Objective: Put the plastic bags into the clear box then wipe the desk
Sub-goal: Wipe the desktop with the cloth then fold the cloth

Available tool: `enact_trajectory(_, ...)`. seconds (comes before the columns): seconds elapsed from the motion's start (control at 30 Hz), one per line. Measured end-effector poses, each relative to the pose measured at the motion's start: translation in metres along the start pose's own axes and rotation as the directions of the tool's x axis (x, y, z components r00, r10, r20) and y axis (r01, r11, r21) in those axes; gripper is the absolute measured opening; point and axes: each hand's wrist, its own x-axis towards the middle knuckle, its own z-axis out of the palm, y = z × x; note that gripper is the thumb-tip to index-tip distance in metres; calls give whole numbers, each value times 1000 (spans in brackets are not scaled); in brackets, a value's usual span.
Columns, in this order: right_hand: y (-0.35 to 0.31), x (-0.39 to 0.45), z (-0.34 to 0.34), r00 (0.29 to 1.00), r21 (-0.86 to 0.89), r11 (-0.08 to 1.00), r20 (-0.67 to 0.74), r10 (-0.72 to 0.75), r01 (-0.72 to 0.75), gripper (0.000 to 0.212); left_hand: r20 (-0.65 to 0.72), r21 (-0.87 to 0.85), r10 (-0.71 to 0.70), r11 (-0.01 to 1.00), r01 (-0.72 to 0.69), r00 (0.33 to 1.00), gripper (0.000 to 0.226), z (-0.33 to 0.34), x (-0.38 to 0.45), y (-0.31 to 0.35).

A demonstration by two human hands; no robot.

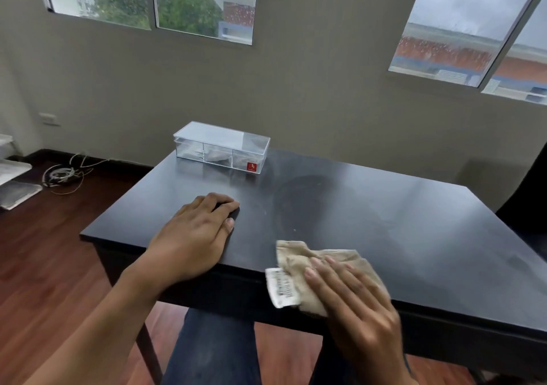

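Note:
A clear box (221,147) with a lid on and a red label stands at the far left corner of the black desk (399,221). Plastic bags (217,156) lie inside its compartments. A beige cloth (299,263) with a white tag lies at the desk's near edge, and my right hand (355,298) presses flat on it. My left hand (196,230) rests palm down on the desk's left part, fingers together, holding nothing.
Smear marks (299,195) show on the desk top in the middle. A coil of cables (63,174) lies on the wooden floor at the left. A dark chair (529,195) stands at the desk's right side. My legs are under the desk.

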Motion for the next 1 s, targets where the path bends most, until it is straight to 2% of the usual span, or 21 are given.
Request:
enact_trajectory(0.07,12,-1,-12,996,-5,996,-4,89,-89,38,6,-5,-2,1000,2,1000,47,-1,0,0)
enact_trajectory(0.13,12,11,-18,963,-27,966,65,260,-259,36,6,-8,-5,1000,5,1000,47,0,0,1)
enact_trajectory(0.2,13,36,-18,849,-113,882,240,471,-458,42,4,-10,-12,1000,12,1000,47,0,1,1)
enact_trajectory(0.23,20,49,-16,775,-139,853,366,516,-502,47,5,-9,-15,1000,15,1000,47,0,1,1)
enact_trajectory(0.3,39,78,-3,630,-94,834,610,480,-544,60,8,0,-16,1000,16,1000,47,1,1,1)
enact_trajectory(0.33,50,92,9,583,-75,836,682,441,-543,65,14,6,-16,1000,16,1000,48,1,1,1)
enact_trajectory(0.47,40,132,62,505,-132,912,797,330,-387,72,43,10,-29,1000,29,999,50,-2,1,3)
enact_trajectory(0.53,17,135,68,524,-58,943,820,232,-327,73,51,19,-40,999,39,998,51,-3,1,3)
enact_trajectory(0.6,9,130,59,610,68,948,779,145,-311,72,68,42,-47,998,44,997,54,-2,1,5)
enact_trajectory(0.7,37,126,47,662,199,871,728,175,-449,59,109,61,-46,997,40,993,55,-3,2,5)
enact_trajectory(0.8,108,119,39,672,99,858,669,317,-503,36,123,71,-27,997,19,992,55,-3,2,4)
enact_trajectory(0.87,171,108,30,653,-82,855,610,449,-512,39,138,75,-26,997,16,990,56,-4,2,4)
enact_trajectory(0.9,201,105,23,591,-219,809,584,557,-546,46,145,84,-27,996,15,989,56,-3,2,5)
enact_trajectory(0.97,246,99,14,331,-520,586,503,798,-622,60,162,112,-19,994,1,987,58,1,3,12)
enact_trajectory(1.0,256,97,15,213,-610,491,471,856,-622,66,176,119,-6,993,-15,984,59,4,4,17)
